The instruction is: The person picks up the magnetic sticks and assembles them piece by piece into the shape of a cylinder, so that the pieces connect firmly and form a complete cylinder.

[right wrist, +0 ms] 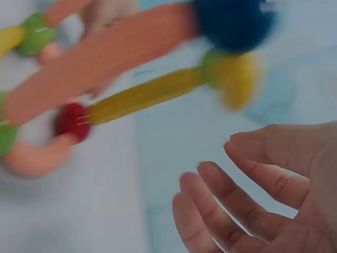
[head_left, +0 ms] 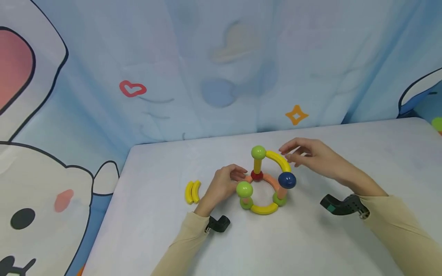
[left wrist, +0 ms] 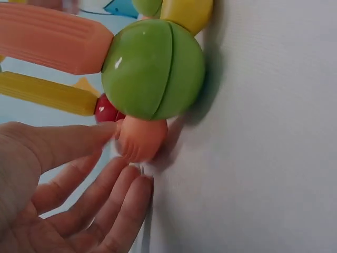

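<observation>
A toy frame of plastic rods and balls stands on the table. Its base joins green balls [left wrist: 152,68], a red ball [head_left: 257,176], salmon curved pieces [head_left: 271,181] and a yellow curved piece [head_left: 264,209]. Upright rods carry two light-green balls [head_left: 258,152] and a dark blue ball [head_left: 287,180]; a yellow arc [head_left: 279,160] bridges the top at the back right. My left hand [head_left: 224,183] lightly holds the salmon curved piece [left wrist: 141,139] on the base's left side, thumb against it and fingers below. Fingers loosely bent, my right hand [head_left: 307,155] hovers empty beside the yellow arc.
Two loose yellow curved pieces [head_left: 192,192] lie side by side left of my left hand. The white-covered table [head_left: 155,168] ends at a printed blue curtain [head_left: 207,76] behind. Both wrists wear black camera mounts [head_left: 345,205].
</observation>
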`<state>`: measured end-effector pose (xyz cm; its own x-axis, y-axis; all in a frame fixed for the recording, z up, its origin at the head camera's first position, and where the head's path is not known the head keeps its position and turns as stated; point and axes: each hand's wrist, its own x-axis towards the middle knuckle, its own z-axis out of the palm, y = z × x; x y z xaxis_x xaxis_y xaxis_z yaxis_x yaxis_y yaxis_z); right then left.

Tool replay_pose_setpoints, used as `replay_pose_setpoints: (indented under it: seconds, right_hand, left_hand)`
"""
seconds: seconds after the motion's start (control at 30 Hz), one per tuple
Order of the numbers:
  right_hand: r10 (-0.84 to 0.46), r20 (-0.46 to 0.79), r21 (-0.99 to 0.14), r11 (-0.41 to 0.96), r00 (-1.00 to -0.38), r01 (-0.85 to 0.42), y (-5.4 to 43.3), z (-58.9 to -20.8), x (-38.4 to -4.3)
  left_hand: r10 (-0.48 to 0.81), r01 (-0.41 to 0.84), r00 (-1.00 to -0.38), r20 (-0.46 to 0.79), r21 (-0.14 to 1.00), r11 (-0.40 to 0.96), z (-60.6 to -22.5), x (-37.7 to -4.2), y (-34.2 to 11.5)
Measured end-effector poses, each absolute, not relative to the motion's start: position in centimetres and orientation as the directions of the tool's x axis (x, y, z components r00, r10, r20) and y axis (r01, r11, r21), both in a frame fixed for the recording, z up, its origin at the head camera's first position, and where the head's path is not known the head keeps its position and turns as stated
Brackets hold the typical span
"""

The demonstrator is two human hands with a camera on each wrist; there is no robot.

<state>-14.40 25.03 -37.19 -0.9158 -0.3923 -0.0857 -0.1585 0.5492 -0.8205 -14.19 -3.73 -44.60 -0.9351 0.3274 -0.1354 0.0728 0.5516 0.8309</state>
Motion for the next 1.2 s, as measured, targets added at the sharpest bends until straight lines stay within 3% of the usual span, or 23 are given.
replay_pose_setpoints:
  seconds: [0.17, 0.33, 0.43, 0.77, 1.2]
  right_hand:
    - [-0.416, -0.007, -0.762, 0.591, -0.909, -0.264, 24.4, -32.9, -15.1]
    - [-0.558, 0.081, -0.689, 0.568, -0.826, -0.451, 22.5, -30.4, -15.4]
    - [-0.613, 0.071, -0.656, 0.565, -0.787, -0.5, 21.5, -30.0, -15.6]
    - [-0.634, 0.006, -0.563, 0.637, -0.773, -0.527, 19.9, -31.0, -16.7]
    - [-0.616, -0.006, -0.595, 0.636, -0.788, -0.492, 19.7, -32.1, -17.4]
  left_hand:
    - [0.252, 0.108, -0.966, -0.06, 0.791, 0.602, -43.6, -13.4, -5.1]
    - [0.147, 0.111, -0.989, 0.015, 0.737, 0.666, -42.4, -12.8, -6.9]
    - [0.112, 0.094, -0.994, 0.02, 0.695, 0.713, -42.2, -12.7, -7.9]
    - [0.111, 0.055, -0.992, -0.057, 0.596, 0.801, -43.6, -12.4, -8.7]
    - [0.188, 0.136, -0.98, -0.065, 0.47, 0.872, -43.2, -11.6, -8.9]
